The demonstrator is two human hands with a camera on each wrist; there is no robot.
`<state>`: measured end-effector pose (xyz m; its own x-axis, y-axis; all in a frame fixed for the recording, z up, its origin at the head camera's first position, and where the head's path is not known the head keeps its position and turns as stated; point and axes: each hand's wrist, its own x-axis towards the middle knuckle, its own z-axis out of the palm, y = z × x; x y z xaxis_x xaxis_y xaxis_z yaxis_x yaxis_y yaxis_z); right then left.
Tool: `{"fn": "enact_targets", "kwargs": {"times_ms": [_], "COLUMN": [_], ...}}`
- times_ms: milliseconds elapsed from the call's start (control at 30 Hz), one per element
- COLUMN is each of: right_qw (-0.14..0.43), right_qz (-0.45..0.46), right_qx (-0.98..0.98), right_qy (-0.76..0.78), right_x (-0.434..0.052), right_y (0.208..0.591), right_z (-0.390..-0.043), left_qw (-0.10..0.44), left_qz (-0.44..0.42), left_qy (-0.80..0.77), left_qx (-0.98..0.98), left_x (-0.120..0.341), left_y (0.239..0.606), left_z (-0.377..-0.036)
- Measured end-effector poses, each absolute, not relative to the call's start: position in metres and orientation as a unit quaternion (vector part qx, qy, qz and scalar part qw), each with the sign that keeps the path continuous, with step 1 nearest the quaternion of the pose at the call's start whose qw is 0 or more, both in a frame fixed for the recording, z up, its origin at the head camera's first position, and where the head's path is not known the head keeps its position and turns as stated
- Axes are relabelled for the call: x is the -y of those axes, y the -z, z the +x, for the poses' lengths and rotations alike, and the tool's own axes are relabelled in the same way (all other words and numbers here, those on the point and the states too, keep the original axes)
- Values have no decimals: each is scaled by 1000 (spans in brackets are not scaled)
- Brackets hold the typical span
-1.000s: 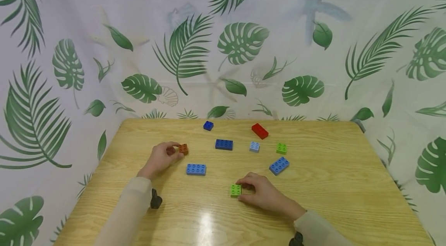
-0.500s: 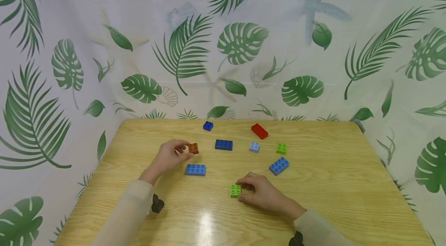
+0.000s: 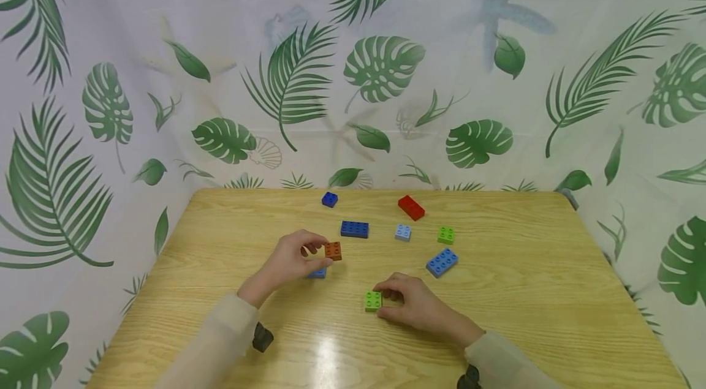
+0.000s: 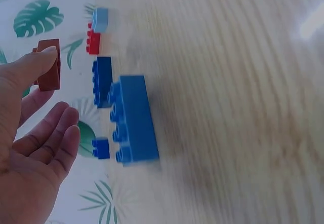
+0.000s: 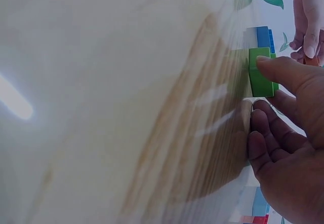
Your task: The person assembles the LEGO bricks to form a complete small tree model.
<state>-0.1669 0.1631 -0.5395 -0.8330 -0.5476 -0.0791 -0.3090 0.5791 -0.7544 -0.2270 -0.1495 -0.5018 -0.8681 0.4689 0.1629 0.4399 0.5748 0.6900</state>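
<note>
My left hand (image 3: 292,260) pinches a small brown toy brick (image 3: 333,251) between thumb and forefinger. In the left wrist view this brown brick (image 4: 49,64) is off the table, and the other fingers lie loosely bent below it. Partly hidden under that hand, a long light-blue brick (image 3: 317,274) lies on the table. My right hand (image 3: 419,308) pinches a small lime-green brick (image 3: 372,301), thumb on one side. From the right wrist, the green brick (image 5: 261,81) appears on the tabletop, its studs facing up from the table.
Behind the hands lie a long dark-blue brick (image 3: 355,229), a small blue brick (image 3: 330,199), a red brick (image 3: 411,207) and a small pale-blue brick (image 3: 402,233). Farther right are another green brick (image 3: 445,235) and a long blue brick (image 3: 442,262). A leaf-patterned cloth (image 3: 408,150) hangs behind the table.
My left hand has lifted the brown brick and carried it right and nearer, passing over the long light-blue brick. The right hand and its green brick have stayed in place.
</note>
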Motion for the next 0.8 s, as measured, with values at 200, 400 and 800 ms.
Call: {"fn": "enact_targets", "kwargs": {"times_ms": [200,400,800], "right_qw": [154,153,142], "right_qz": [-246,-248,-252], "right_qx": [-875,-874,-875], "right_qy": [388,389,389], "right_x": [-164,-164,-163], "right_y": [540,538,540], "right_z": [-168,-167,-167], "left_qw": [33,42,45], "left_qz": [284,293,330], "left_qy": [-386,-396,-378], "left_qx": [-877,-869,-864], "left_x": [138,129,109], "left_y": [504,504,513], "left_z": [-218,-211,-198]}}
